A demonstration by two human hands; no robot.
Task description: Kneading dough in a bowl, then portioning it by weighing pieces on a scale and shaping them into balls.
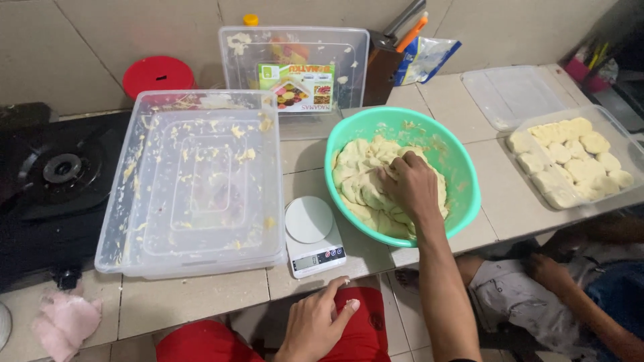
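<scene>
While the left hand [314, 323] rests open, the right hand [410, 186] grips dough [359, 181].

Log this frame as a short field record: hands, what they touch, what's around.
right hand: pressed into the pale dough inside the green bowl
left hand: open, fingertips at the counter edge, holding nothing
nearest to left hand: white kitchen scale, nothing on its platter
left of scale: clear plastic tub smeared with dough bits
right side: clear tray holding shaped dough pieces
far left: black gas stove
other person: seated low at lower right
</scene>
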